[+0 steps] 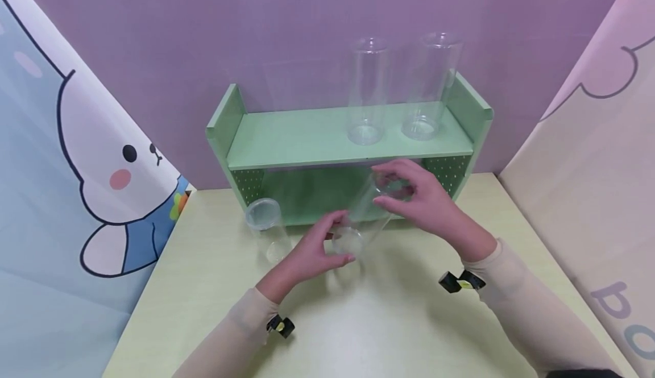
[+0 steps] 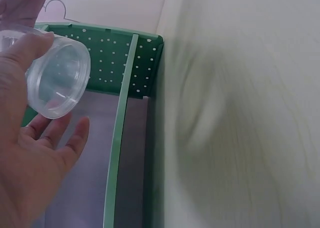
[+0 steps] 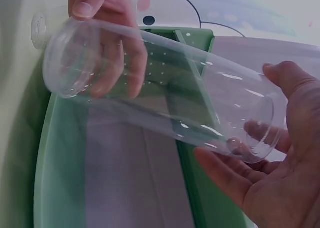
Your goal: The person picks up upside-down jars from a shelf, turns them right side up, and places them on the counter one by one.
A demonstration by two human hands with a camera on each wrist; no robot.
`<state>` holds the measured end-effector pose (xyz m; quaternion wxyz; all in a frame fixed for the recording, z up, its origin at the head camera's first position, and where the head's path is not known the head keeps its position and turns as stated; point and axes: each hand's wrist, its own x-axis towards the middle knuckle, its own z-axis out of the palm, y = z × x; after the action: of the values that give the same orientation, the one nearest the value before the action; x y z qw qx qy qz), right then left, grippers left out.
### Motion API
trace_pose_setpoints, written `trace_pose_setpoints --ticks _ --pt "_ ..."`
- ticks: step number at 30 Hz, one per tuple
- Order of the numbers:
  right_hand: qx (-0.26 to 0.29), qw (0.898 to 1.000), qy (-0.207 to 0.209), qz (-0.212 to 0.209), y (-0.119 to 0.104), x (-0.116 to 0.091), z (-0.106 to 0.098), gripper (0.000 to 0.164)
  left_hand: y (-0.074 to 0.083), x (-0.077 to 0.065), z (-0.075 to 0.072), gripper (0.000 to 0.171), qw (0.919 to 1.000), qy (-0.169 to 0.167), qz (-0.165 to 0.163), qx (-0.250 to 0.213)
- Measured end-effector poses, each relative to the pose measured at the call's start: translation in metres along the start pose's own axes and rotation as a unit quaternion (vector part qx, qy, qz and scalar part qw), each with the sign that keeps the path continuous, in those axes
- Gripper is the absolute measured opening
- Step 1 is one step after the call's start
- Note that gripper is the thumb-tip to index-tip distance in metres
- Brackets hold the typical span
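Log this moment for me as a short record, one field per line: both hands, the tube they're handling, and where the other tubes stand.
Held tube: clear, tilted, between both hands
Left hand: around its lower end
Right hand: grips its upper end
Shelf: green, behind the held tube
Shelf tubes: two, clear, upright, right half of upper board
Table tube: one, clear, on the table near the shelf's left end
Tube count: four
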<state>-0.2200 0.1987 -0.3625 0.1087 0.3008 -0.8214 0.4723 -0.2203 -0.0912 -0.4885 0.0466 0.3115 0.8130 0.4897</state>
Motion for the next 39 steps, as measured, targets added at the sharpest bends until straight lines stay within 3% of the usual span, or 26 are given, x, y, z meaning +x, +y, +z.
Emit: trace_pose_setpoints --ticks 7,13,22,29,33,39 --pt "0.032 0.998 0.046 0.009 0.008 -0.009 -0.005 0.053 0.004 -0.001 -0.003 0.09 0.9998 0.014 0.008 -0.012" --pt "0.06 0.996 0.058 0.018 0.011 -0.015 -0.01 0.053 0.008 -0.001 -0.004 0.086 0.9983 0.03 0.024 -0.044" --pt "0.122 0.992 0.036 0.027 0.025 -0.027 -0.022 0.055 0.016 -0.001 -0.015 0.078 0.9856 0.094 0.054 -0.13" --pt "0.145 0.987 0.002 0.067 0.037 -0.041 -0.026 0.056 0.022 0.002 -0.025 0.072 0.9699 0.136 0.089 -0.182" --pt "0.148 0.986 -0.013 0.075 0.043 -0.046 -0.024 0.055 0.025 0.004 -0.03 0.071 0.9621 0.147 0.108 -0.202" --pt "0.152 0.983 -0.027 0.099 0.051 -0.054 -0.018 0.056 0.029 0.006 -0.036 0.07 0.9591 0.153 0.114 -0.209"
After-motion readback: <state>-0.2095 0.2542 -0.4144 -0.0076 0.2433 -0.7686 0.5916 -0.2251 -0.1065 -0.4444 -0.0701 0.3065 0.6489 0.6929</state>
